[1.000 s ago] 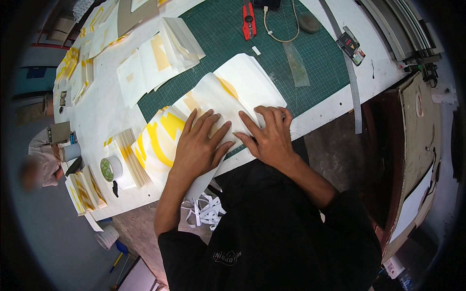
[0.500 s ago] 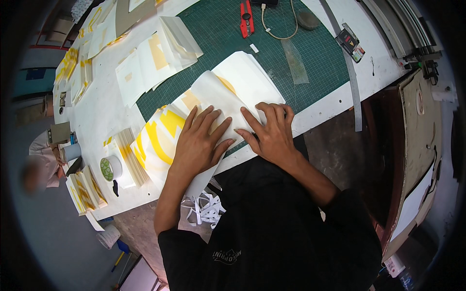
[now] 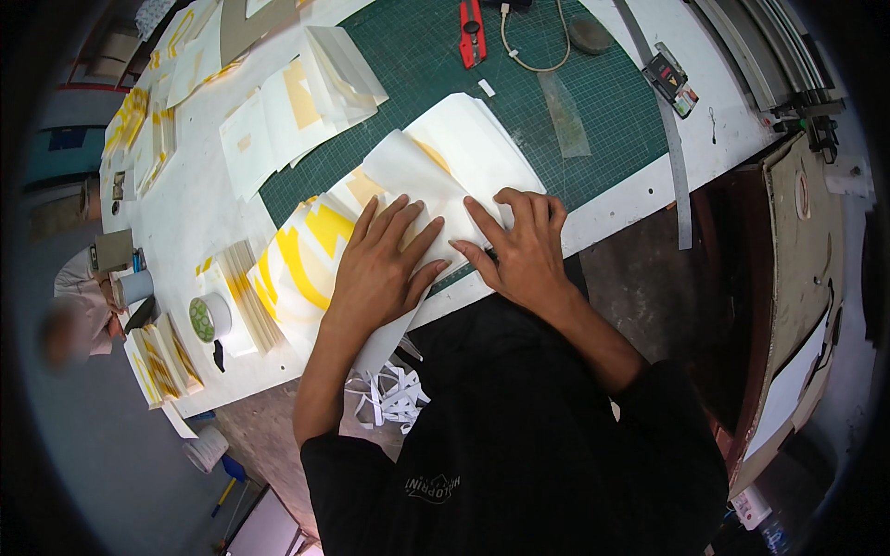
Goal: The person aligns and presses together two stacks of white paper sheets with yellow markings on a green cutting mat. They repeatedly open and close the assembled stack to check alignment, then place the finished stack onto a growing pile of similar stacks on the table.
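Beneath the left hand [image 3: 375, 273] and right hand [image 3: 527, 255], both open, fingers spread, yellow-printed paper [image 3: 320, 236] runs lengthwise lower-left to upper-right.

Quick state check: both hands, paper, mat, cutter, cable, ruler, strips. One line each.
Left hand: spread, on the paper
Right hand: fingers bent, on the paper
Paper: folded over, bowed
Cutting mat: flat, partly covered
Red cutter: lying down
Cable: curved in a loop
Ruler: overhanging table edge
White strips: tangled

The wearer's two hands [image 3: 378, 271] [image 3: 527, 252], one red cutter [image 3: 473, 39], one green cutting mat [image 3: 618, 139], one cable [image 3: 539, 69] and one ruler [image 3: 680, 176] were counted.
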`<state>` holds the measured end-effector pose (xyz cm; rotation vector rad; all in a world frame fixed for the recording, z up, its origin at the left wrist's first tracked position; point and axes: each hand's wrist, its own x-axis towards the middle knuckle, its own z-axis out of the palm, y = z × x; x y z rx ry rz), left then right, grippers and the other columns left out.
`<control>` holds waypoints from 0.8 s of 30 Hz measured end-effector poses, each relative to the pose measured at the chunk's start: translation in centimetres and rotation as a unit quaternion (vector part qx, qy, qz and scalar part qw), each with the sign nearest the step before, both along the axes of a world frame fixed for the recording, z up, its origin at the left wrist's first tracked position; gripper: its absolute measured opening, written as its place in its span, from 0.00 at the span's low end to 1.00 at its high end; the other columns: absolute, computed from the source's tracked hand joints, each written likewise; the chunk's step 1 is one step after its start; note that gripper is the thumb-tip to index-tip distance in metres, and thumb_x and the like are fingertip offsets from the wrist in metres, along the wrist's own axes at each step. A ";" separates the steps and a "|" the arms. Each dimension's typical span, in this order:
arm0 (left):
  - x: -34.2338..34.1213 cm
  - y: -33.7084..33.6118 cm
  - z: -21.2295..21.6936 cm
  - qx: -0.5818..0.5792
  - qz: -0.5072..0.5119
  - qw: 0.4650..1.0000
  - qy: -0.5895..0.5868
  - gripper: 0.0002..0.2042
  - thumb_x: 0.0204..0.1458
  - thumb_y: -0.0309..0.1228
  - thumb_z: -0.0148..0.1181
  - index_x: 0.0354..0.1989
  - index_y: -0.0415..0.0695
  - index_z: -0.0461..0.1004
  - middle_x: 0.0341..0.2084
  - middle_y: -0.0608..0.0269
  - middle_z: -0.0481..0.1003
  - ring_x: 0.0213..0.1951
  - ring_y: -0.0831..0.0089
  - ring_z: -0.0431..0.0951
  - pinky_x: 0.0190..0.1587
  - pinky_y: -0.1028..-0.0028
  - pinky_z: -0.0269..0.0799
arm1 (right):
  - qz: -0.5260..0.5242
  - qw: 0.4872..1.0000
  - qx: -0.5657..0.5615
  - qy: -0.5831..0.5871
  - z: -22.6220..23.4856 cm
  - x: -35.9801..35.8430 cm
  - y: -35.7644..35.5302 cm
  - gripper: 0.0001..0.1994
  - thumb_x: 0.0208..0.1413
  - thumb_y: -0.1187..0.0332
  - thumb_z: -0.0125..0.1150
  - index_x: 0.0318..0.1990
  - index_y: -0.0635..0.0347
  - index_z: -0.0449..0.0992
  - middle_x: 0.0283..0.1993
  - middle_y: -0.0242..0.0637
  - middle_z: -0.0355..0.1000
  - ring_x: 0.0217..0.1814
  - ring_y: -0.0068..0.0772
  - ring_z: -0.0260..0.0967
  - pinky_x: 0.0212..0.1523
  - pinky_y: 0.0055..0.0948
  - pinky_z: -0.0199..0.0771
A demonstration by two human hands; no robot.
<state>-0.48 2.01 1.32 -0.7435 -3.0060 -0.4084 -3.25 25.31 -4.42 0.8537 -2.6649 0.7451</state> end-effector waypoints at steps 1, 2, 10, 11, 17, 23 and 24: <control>0.0 0.0 0.0 -0.001 0.001 1.000 0.000 0.23 0.61 0.46 0.66 0.61 0.46 0.80 0.60 0.50 0.76 0.68 0.51 0.71 0.75 0.48 0.57 | 0.003 1.000 0.001 -0.007 0.1 0.0 0.1 0.29 0.62 0.46 0.68 0.63 0.55 0.78 0.56 0.47 0.67 0.60 0.46 0.62 0.63 0.61 0.55; 0.0 0.0 0.0 -0.003 0.002 1.000 0.001 0.23 0.61 0.45 0.66 0.61 0.46 0.80 0.61 0.50 0.76 0.68 0.51 0.71 0.75 0.48 0.57 | 0.014 1.000 0.005 -0.021 0.3 -0.1 0.3 0.31 0.60 0.44 0.69 0.64 0.54 0.78 0.57 0.46 0.66 0.61 0.47 0.61 0.63 0.59 0.54; 0.4 -0.1 0.0 -0.009 0.014 1.000 -0.020 0.25 0.61 0.43 0.67 0.66 0.51 0.76 0.64 0.50 0.73 0.71 0.48 0.68 0.76 0.45 0.55 | 0.123 0.989 0.059 -0.057 1.7 -2.2 3.0 0.43 0.54 0.32 0.69 0.69 0.53 0.74 0.60 0.47 0.66 0.64 0.48 0.60 0.67 0.62 0.53; 0.5 0.0 0.0 -0.009 0.014 0.999 -0.027 0.25 0.61 0.43 0.67 0.67 0.54 0.76 0.65 0.49 0.72 0.71 0.47 0.66 0.77 0.45 0.55 | 0.123 0.989 0.069 -0.053 1.6 -2.1 3.1 0.44 0.54 0.32 0.68 0.70 0.53 0.74 0.60 0.47 0.66 0.64 0.48 0.60 0.67 0.62 0.53; 1.2 0.4 0.6 -0.018 -0.001 0.998 -0.062 0.24 0.61 0.46 0.67 0.67 0.64 0.78 0.70 0.44 0.65 0.75 0.38 0.59 0.78 0.42 0.51 | 0.127 0.987 0.091 -0.045 1.4 -1.9 3.1 0.46 0.54 0.29 0.64 0.72 0.53 0.72 0.60 0.46 0.67 0.63 0.48 0.60 0.68 0.62 0.53; 1.3 0.4 0.3 -0.023 0.000 0.997 -0.070 0.24 0.61 0.48 0.67 0.66 0.65 0.78 0.72 0.43 0.62 0.76 0.37 0.56 0.78 0.42 0.49 | 0.123 0.987 0.091 -0.039 1.1 -1.7 3.1 0.47 0.54 0.28 0.63 0.72 0.53 0.72 0.61 0.46 0.66 0.63 0.48 0.60 0.68 0.62 0.53; 1.3 0.4 0.3 -0.023 0.000 0.997 -0.070 0.24 0.61 0.48 0.66 0.67 0.65 0.78 0.73 0.43 0.61 0.76 0.37 0.56 0.78 0.42 0.49 | 0.123 0.987 0.090 -0.039 1.1 -1.7 3.1 0.46 0.54 0.28 0.63 0.72 0.53 0.72 0.61 0.46 0.66 0.63 0.48 0.60 0.68 0.62 0.53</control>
